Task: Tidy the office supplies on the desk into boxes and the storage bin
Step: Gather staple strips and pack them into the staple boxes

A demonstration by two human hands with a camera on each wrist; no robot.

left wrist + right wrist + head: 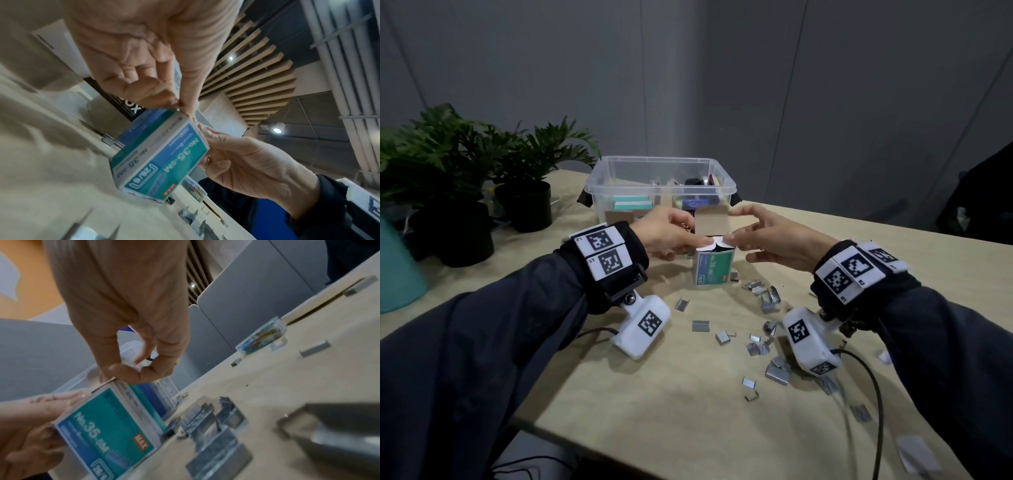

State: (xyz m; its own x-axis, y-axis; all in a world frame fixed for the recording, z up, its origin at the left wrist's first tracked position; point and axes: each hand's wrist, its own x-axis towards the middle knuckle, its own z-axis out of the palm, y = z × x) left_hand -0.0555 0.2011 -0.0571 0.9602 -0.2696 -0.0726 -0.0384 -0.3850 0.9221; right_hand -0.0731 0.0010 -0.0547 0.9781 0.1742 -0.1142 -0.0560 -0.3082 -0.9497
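Both hands are working the staple box (711, 267), standing upright at the table's (688, 394) centre: the left hand (667, 233) and right hand (767, 240) are each pinching a white side flap. Loose staples (770, 298) are lying at five o'clock; keeping the flaps spread apart should make filling easier.

Both dark-sleeved arms reach forward and converge, the left hand (666, 233) with fingers curled, thumb and forefinger pinching at its tips, the right hand (767, 240) mirroring it, thumb and index finger pinched, remaining fingers loosely bent.
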